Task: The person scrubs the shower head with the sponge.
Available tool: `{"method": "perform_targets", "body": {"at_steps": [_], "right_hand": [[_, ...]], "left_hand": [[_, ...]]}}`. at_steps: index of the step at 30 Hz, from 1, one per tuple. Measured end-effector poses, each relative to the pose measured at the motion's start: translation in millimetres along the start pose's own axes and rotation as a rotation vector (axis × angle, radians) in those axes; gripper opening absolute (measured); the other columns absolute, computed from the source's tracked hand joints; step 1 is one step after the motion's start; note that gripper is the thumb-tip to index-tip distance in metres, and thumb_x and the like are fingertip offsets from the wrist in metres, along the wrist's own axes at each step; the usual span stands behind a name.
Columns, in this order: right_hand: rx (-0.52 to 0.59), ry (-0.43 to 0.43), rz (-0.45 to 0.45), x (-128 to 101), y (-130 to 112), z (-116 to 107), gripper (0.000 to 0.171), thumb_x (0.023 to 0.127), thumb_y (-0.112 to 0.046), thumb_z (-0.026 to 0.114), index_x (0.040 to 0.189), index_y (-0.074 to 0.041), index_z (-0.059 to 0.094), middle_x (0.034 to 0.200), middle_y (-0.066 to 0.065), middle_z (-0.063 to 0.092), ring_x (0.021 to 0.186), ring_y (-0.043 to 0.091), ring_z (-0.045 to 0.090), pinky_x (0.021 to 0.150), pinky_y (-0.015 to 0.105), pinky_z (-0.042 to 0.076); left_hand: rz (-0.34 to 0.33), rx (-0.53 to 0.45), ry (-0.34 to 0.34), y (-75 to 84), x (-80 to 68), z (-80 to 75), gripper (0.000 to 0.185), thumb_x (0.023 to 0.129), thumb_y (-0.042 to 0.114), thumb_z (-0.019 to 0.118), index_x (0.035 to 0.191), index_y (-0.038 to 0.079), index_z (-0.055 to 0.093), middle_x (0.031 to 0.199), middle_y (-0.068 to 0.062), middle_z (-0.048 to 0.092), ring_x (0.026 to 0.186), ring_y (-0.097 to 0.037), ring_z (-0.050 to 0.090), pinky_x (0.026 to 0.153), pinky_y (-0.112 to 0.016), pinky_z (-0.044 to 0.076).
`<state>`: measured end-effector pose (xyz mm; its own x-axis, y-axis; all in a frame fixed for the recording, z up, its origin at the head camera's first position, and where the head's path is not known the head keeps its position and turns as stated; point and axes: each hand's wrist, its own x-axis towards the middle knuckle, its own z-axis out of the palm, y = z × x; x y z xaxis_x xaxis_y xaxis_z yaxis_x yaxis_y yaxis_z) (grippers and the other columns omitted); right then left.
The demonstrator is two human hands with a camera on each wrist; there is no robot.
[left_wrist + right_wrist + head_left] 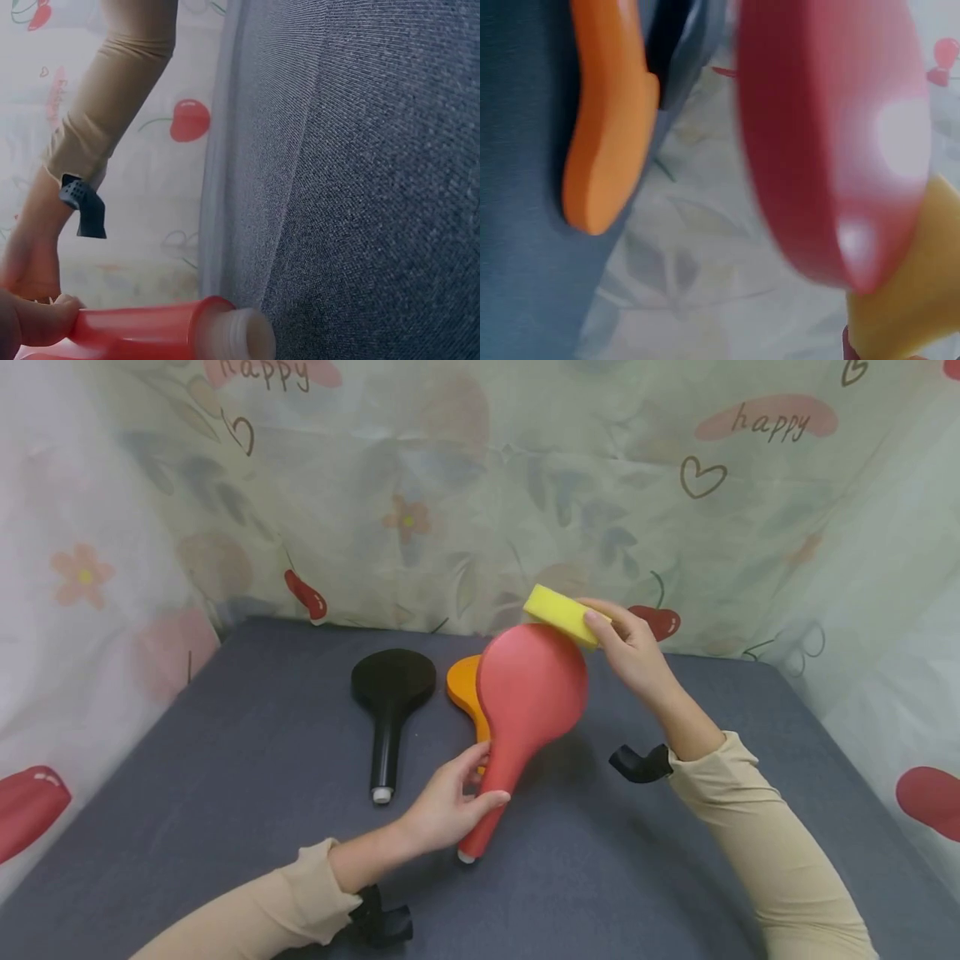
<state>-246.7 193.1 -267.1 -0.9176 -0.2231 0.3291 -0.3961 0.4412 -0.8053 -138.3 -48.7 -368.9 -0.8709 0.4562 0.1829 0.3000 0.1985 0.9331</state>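
My left hand grips the handle of a red paddle-shaped shower head and holds it tilted up off the grey table. My right hand pinches a yellow sponge against the top rim of the red head. In the left wrist view the red handle with its white end cap shows by my thumb. The right wrist view shows the red head close up with the sponge at its lower edge.
A black shower head lies flat on the table to the left. An orange shower head lies behind the red one, partly hidden. A floral cloth with cherries walls in the table on three sides.
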Motion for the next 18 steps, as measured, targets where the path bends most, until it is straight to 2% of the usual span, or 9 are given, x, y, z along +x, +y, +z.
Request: {"method": "perform_targets", "body": {"at_steps": [3,10,15,18], "right_hand": [[-0.019,0.012,-0.007,1.6,-5.7,0.1,0.039,0.097,-0.033,0.046,0.131,-0.013,0.054,0.121,-0.002,0.054,0.097,0.007,0.050,0.081,0.026,0.042],[-0.104,0.055,0.025,0.1,-16.2,-1.2,0.039,0.095,-0.037,0.050,0.125,-0.015,0.059,0.127,0.006,0.054,0.095,0.012,0.046,0.073,0.028,0.041],[-0.136,0.059,-0.051,-0.1,-26.5,6.0,0.034,0.092,-0.031,0.056,0.118,-0.010,0.064,0.126,0.009,0.053,0.109,0.016,0.046,0.082,0.033,0.044],[-0.178,0.058,-0.122,-0.6,-33.8,10.1,0.031,0.090,-0.027,0.058,0.113,-0.008,0.067,0.123,0.011,0.055,0.114,0.022,0.046,0.089,0.039,0.041]], "left_hand": [[0.013,0.024,0.015,-0.2,0.2,0.7,0.063,0.086,0.008,0.066,0.140,0.000,0.034,0.124,-0.019,0.054,0.098,-0.029,0.059,0.082,-0.033,0.056],[0.023,0.088,0.080,0.4,0.1,1.6,0.064,0.082,0.007,0.069,0.138,0.002,0.040,0.122,-0.018,0.058,0.099,-0.031,0.062,0.080,-0.035,0.057],[0.022,0.121,0.100,1.5,-0.1,2.7,0.063,0.080,0.007,0.072,0.136,0.001,0.043,0.120,-0.017,0.060,0.098,-0.031,0.064,0.080,-0.036,0.057],[0.014,0.140,0.102,1.7,-0.3,3.2,0.063,0.079,0.007,0.073,0.135,0.000,0.044,0.120,-0.017,0.061,0.097,-0.029,0.064,0.079,-0.035,0.057]]}}
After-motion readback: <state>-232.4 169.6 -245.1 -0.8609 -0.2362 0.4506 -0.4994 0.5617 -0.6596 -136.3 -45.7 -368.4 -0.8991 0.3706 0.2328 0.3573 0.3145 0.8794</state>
